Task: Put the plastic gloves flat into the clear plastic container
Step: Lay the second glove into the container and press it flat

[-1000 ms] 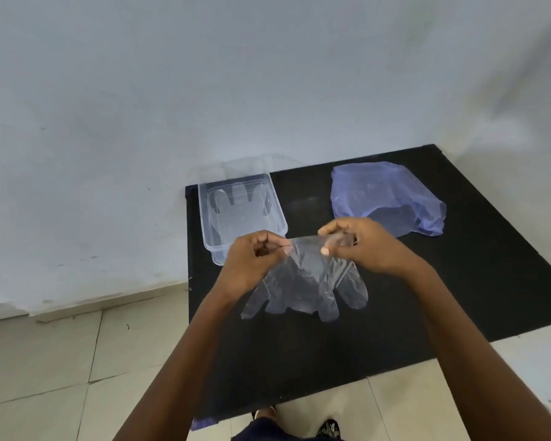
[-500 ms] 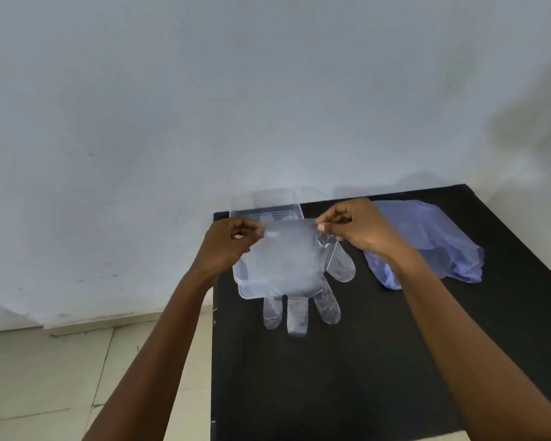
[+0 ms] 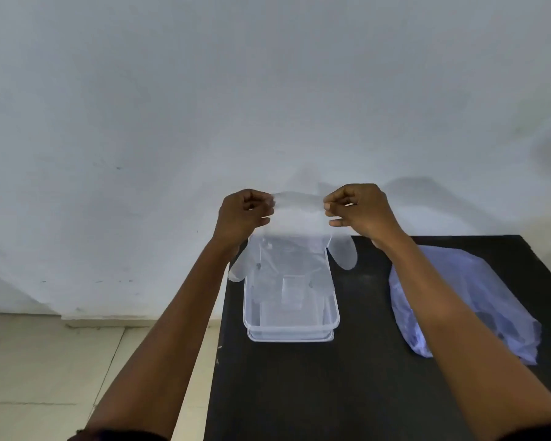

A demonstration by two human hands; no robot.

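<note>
Both hands are raised in front of the pale wall, each pinching a top corner of a clear plastic glove (image 3: 299,224) so that it hangs spread between them. The left hand (image 3: 245,214) grips the corner at 9 o'clock of the glove with thumb and fingers closed on the film; the right hand (image 3: 358,210) does the same at 3 o'clock. The glove drapes downward toward 6 o'clock, its lower part hanging over the far end of the clear plastic container (image 3: 291,329) — whether the film touches the container's rim or floor cannot be told, since both are see-through. One lobe of the glove sticks out past the container's right wall, another past its left wall.

The container sits on the black table (image 3: 299,393) near its left edge, its long side running from 12 to 6 o'clock. At 3 o'clock of the container, apart from it, lies a crumpled bluish plastic bag (image 3: 490,297) on the table.
</note>
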